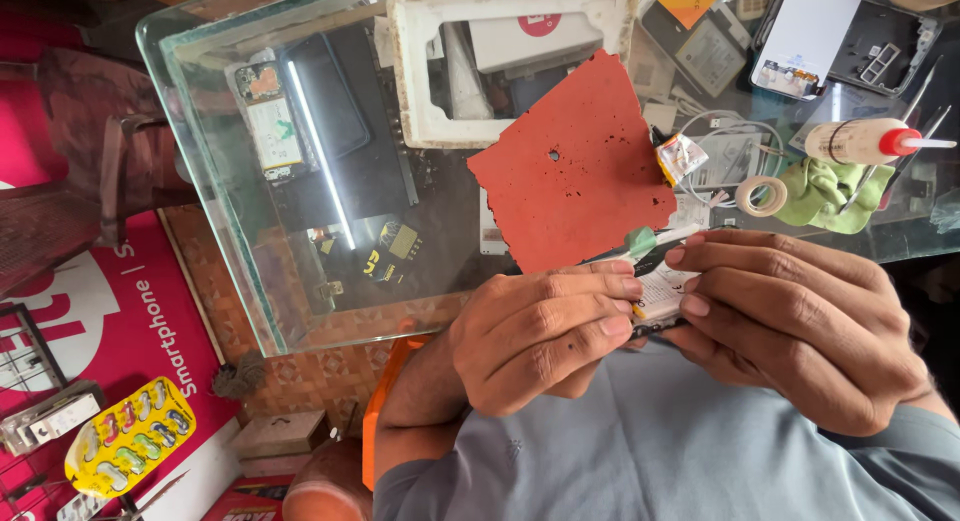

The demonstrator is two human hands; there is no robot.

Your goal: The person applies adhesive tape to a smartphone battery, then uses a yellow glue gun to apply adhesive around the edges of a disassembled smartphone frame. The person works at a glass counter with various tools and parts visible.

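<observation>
Item logged: I saw my left hand (545, 331) and right hand (790, 321) with fingers closed around a small opened phone (662, 296) and a white green-tipped tool (645, 245), held above the lap just below the red mat (575, 166) on the glass surface (250, 271).

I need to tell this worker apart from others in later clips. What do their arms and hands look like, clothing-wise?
Both hands, left hand and right hand, are bare: no gloves, rings or watch visible. Grey-blue sleeves of a plain shirt reach the right wrist; the left forearm shows bare.
</observation>
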